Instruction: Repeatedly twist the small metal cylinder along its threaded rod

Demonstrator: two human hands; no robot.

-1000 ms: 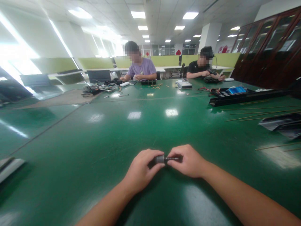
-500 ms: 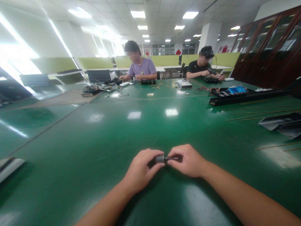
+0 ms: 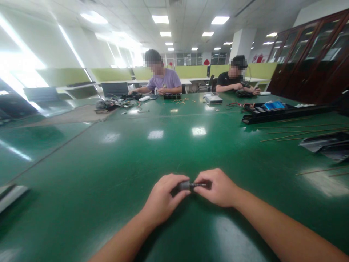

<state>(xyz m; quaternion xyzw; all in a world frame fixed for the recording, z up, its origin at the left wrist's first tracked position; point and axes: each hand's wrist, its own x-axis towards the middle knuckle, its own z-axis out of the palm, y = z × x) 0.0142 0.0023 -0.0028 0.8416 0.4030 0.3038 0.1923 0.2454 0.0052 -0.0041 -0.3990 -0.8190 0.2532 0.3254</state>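
Note:
Low in the middle of the head view, a small dark grey cylinder lies level between the thumb and fingers of my left hand. From its right end sticks out a thin dark shaft. My right hand pinches this shaft from the right, close to the cylinder. Both hands are just over the green table, fingertips nearly meeting. The palm side of each hand is hidden.
Across the table sit a person in a purple shirt and a person in black. Electronic parts lie far left. A black channel, thin rods and metal pieces are on the right; a flat grey object is at left.
My hands and the cylinder have hardly moved. The whole view has shifted slightly. The purple-shirted person's hand on the left has reached farther toward the parts.

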